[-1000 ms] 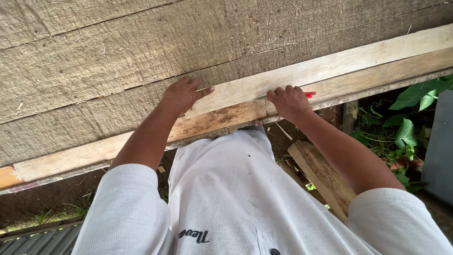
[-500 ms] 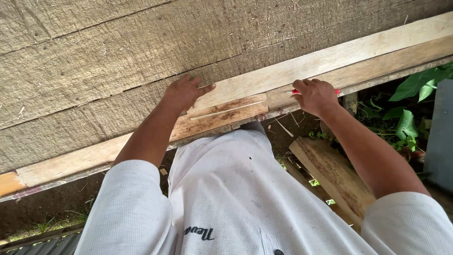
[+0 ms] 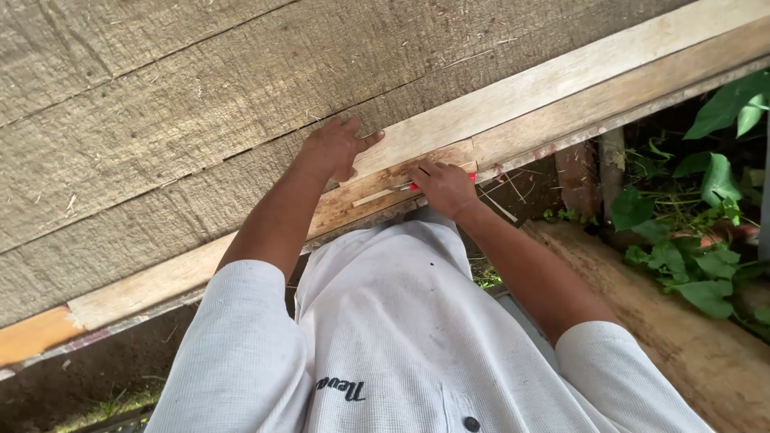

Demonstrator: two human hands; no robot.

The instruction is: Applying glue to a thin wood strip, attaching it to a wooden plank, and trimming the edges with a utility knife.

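Note:
My left hand [image 3: 335, 147] presses flat on the end of a pale wooden strip [image 3: 561, 80] that lies along the near edge of a rough plank bench. My right hand [image 3: 443, 186] is closed around a red-handled tool [image 3: 472, 177], likely a knife, its tip set against a thin pale splinter [image 3: 377, 195] on the darker board [image 3: 361, 210] beside the strip. The two hands are close together, the left just above the right.
Broad weathered planks [image 3: 200, 104] form the bench top. A thick wooden beam [image 3: 682, 337] lies on the ground at the lower right, with green leafy plants [image 3: 706, 208] beyond it. My white shirt fills the lower middle of the view.
My right hand slid along the strip to the right, then came back left to the dark board by my left hand. A thin splinter now lies on that board.

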